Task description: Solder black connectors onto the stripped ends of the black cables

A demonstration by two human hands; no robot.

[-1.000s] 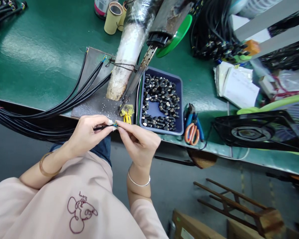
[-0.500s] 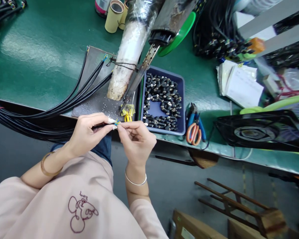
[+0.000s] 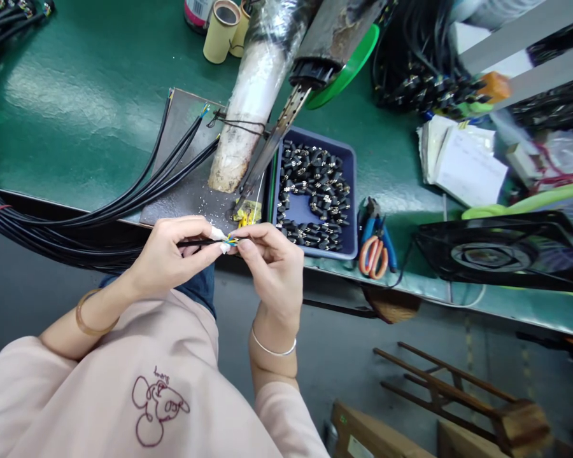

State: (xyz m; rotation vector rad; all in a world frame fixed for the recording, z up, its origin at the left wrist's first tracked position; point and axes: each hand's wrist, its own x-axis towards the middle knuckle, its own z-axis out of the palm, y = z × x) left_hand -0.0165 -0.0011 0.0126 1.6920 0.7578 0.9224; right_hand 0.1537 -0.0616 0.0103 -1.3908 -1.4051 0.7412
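My left hand (image 3: 176,251) is closed on a black cable (image 3: 195,242), with white coverings on its fingertips. Blue, yellow and other thin wires (image 3: 230,240) fan out of the cable's stripped end. Thumb and forefinger of my right hand (image 3: 274,264) pinch those wires from the right. Just beyond the fingers, a yellow clip-like piece (image 3: 246,215) sits at the bench edge. The soldering iron (image 3: 272,137) slants down toward it, its tip above the dark board (image 3: 172,184). More black cables (image 3: 138,191) rest on that board, their coloured wire ends showing.
A blue tray (image 3: 352,203) holds many small black connectors (image 3: 315,165). Pliers (image 3: 375,248) lie to its right, followed by a black fan (image 3: 491,254). A white tube (image 3: 243,121) hangs beside the iron. Papers (image 3: 470,168) lie farther back; a wooden stool (image 3: 458,394) is below.
My right hand has shifted slightly right and turned a little, still pinching at the wires. More of the coloured wires shows between my fingertips. The left hand is nearly unmoved.
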